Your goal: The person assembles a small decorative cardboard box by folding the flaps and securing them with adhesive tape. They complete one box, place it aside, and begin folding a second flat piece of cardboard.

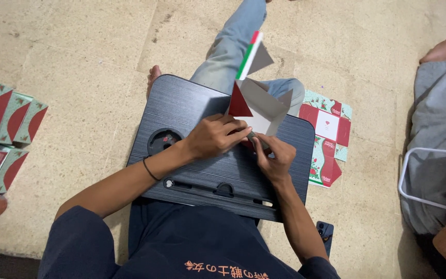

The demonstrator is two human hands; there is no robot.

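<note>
A flat cardboard box blank (pixel 260 103), grey inside with red, green and white print outside, stands partly folded on a black lap tray (pixel 192 103). My left hand (pixel 213 137) presses down on its lower edge, fingers curled over the card. My right hand (pixel 274 155) pinches the same lower edge from the right side. Both hands hold the blank over the tray's middle; its flaps rise upward away from me.
Another flat printed box blank (pixel 329 137) lies on the floor right of the tray. Folded green and red boxes (pixel 6 116) are stacked at the left. A phone (pixel 325 232) lies by my right arm. Another person (pixel 440 129) sits at the right with a white wire frame (pixel 414 175).
</note>
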